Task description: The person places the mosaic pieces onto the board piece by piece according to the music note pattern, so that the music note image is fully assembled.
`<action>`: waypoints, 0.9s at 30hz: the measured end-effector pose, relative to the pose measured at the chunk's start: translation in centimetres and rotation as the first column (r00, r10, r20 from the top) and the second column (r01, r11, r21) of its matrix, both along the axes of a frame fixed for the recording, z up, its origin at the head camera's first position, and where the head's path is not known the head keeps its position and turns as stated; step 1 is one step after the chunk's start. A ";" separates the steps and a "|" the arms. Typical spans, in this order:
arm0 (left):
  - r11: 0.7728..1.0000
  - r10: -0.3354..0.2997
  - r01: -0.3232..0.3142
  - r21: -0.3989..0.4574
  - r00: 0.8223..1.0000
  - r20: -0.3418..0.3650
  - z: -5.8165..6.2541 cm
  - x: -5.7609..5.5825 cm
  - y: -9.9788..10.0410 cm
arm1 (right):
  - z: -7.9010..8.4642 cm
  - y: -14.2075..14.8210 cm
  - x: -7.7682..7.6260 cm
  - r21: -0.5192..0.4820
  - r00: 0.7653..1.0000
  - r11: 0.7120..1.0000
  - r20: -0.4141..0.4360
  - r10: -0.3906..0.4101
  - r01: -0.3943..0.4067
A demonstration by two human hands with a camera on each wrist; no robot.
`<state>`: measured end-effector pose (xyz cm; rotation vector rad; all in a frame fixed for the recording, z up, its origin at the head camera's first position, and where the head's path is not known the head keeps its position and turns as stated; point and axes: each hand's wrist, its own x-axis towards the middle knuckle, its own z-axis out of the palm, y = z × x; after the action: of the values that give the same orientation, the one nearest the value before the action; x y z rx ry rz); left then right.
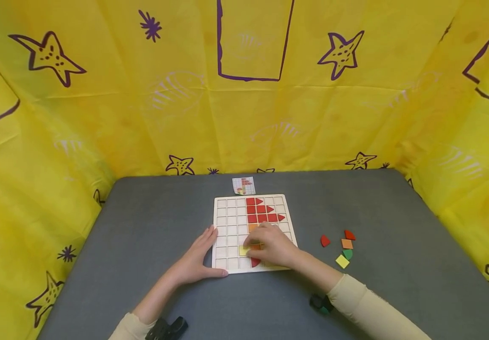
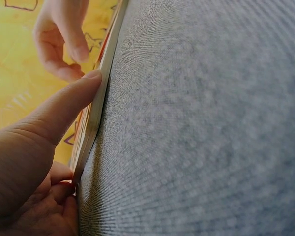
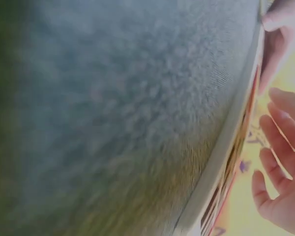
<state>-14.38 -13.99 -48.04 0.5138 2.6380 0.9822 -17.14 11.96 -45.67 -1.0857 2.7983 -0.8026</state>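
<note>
A light wooden grid board (image 1: pixel 226 236) lies on the table. My left hand (image 1: pixel 193 262) rests at its near left corner, fingers along the left side and thumb on the front edge. Over the board's lower middle is my right hand (image 1: pixel 272 245), fingertips right at a yellow square tile (image 1: pixel 243 251). Its fingers are loosely bent and spread in the right wrist view, with nothing seen between them. Rows of red tiles (image 1: pixel 263 218) with pointed right ends fill upper cells. An orange tile (image 1: pixel 252 227) and a red rounded tile (image 1: pixel 255 262) are partly covered by the right hand.
Loose pieces lie right of the board: two red wedges (image 1: pixel 325 241), an orange square (image 1: pixel 347 244), a green piece (image 1: pixel 348 254) and a yellow square (image 1: pixel 342 261). Behind the board is a small pattern card (image 1: pixel 243 185). Yellow cloth (image 1: pixel 244 123) surrounds the grey table (image 1: pixel 164 203).
</note>
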 end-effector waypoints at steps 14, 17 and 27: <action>1.000 0.005 -0.005 -0.007 1.000 -0.013 0.0 -0.1 -0.6 | 0.3 10.4 2.7 -0.114 0.947 0.942 0.109 -0.304 0.315; 1.000 0.006 -0.006 -0.009 1.000 -0.012 0.0 -0.1 -0.6 | -0.1 12.9 3.7 -0.112 0.933 0.927 0.054 -0.355 0.359; 1.000 0.002 -0.002 -0.013 1.000 -0.014 -0.2 0.0 -0.5 | -0.2 17.7 6.9 0.025 0.860 0.861 -0.072 -0.506 0.508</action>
<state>-14.42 -14.49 -48.20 0.5175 2.6557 0.9648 -10.22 29.64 -45.88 -0.3551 3.1823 -0.7354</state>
